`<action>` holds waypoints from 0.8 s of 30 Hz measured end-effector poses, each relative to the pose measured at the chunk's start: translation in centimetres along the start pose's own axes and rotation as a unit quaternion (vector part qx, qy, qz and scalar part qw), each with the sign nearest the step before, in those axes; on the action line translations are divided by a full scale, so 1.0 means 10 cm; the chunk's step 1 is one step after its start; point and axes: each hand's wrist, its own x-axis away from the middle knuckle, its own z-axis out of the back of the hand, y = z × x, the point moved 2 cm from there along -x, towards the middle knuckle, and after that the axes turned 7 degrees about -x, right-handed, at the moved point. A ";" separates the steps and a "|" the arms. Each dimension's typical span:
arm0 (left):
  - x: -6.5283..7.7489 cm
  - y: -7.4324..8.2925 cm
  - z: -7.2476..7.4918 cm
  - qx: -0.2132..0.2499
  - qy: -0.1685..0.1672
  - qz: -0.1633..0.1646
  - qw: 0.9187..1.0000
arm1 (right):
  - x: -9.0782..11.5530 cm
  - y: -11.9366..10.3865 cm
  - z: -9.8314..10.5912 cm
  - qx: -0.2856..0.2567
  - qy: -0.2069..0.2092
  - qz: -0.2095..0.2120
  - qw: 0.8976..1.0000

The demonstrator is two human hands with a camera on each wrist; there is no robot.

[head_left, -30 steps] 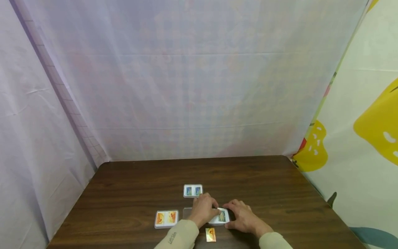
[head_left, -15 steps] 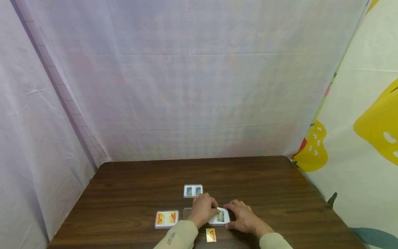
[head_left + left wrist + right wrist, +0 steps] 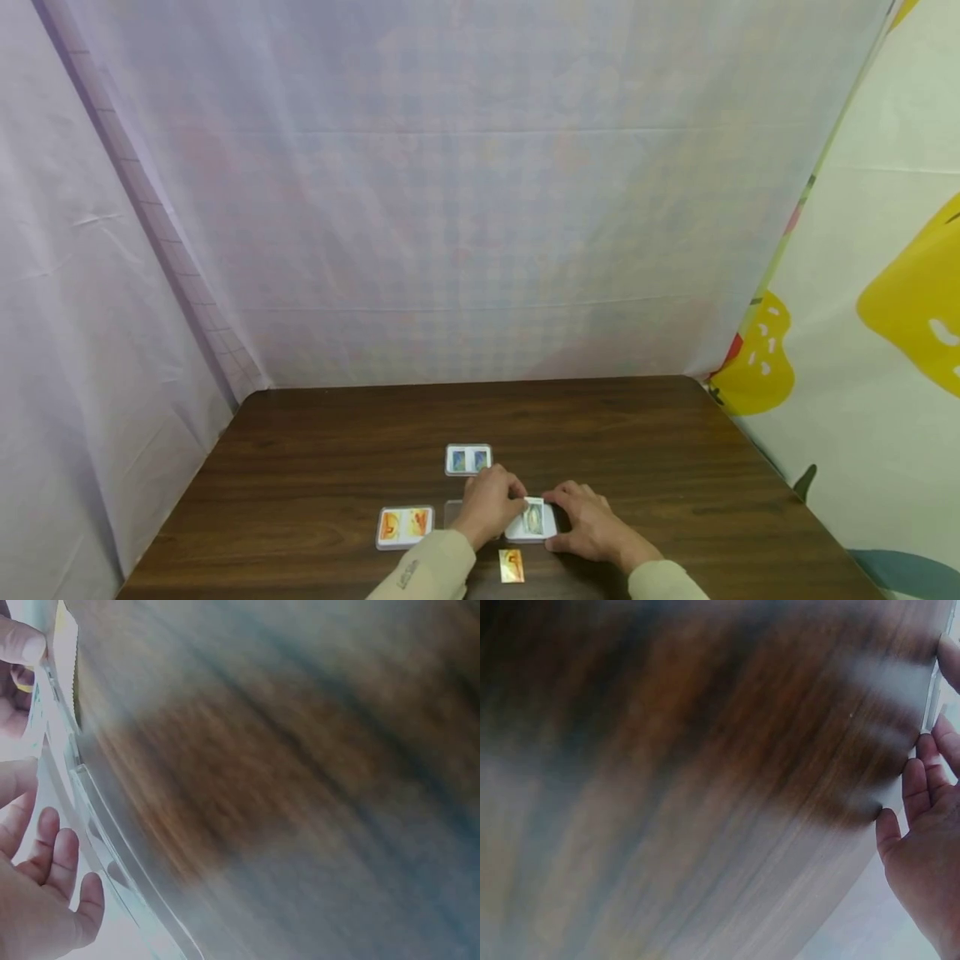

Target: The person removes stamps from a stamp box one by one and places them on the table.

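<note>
My left hand [image 3: 489, 502] pinches a green-toned stamp [image 3: 533, 518] between thumb and index finger. The stamp lies over a white-lined, clear plastic case [image 3: 529, 539] and sits slightly askew on it. My right hand [image 3: 588, 523] grips that case from the right, thumb at its near edge and index finger at its far edge. In the right wrist view the right fingertips [image 3: 913, 766] line up along the case side. Partly hidden under my left hand is a transparent lid [image 3: 452, 512]. An orange-and-gold stamp [image 3: 512, 566] lies on the table just in front of the case.
To the left is a case [image 3: 405, 545] with two orange stamps. Farther back stands another case [image 3: 468, 447] with two blue-green stamps, close beyond my left fingers. The dark wooden table [image 3: 637, 433] meets curtains [image 3: 465, 250] at its back and sides.
The green stamp has shifted a little away from me over the case, and its white border now reaches the case's far edge. My right hand keeps its hold; the other cases stay put.
</note>
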 end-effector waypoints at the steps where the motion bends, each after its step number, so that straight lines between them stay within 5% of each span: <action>1: 0.00 0.00 0.00 0.004 -0.002 0.002 1.000 | 0.00 0.00 0.00 0.002 0.001 0.001 1.000; 11: 0.02 -0.01 0.05 0.060 -0.011 0.008 0.998 | -0.01 0.01 -0.01 0.015 0.003 -0.002 1.000; 18: 0.06 -0.01 0.10 0.145 -0.028 0.039 0.988 | -0.01 0.01 -0.01 0.010 0.001 -0.009 1.000; 24: 0.06 -0.04 0.12 0.161 -0.034 0.036 0.986 | -0.01 0.02 -0.01 0.006 -0.003 -0.014 1.000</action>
